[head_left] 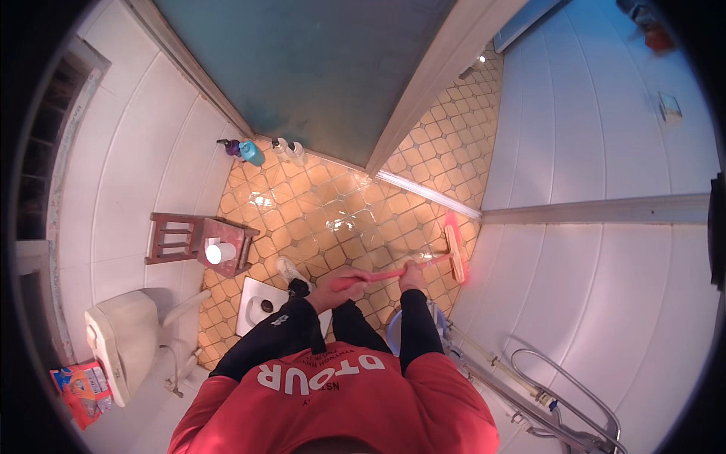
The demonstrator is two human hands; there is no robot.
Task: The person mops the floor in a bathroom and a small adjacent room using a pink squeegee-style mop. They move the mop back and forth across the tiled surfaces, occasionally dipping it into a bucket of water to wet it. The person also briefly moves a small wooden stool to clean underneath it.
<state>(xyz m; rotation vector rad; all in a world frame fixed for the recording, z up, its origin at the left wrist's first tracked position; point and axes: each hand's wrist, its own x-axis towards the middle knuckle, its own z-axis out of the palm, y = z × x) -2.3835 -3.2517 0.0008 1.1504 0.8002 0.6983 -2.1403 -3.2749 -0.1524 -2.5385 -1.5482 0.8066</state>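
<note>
Both my hands grip the reddish-pink handle of a mop (391, 274), which slants across in front of me. My left hand (338, 288) is wrapped round the handle near its end. Farther along, my right hand (412, 277) is closed on it, closer to the head. The narrow, pale orange mop head (455, 256) rests on the tiled floor (333, 219) at the right, near the white wall. A reddish patch shows on the floor around that head. The floor tiles shine with reflections.
A white squat toilet (255, 296) lies by my left leg, near the cistern (121, 344). A small wooden chair (243, 240) bears a white cup (220, 253). Bottles (251, 153) stand by the glass partition (302, 76). A bluish bucket (393, 333) and pipes (522, 378) are at right.
</note>
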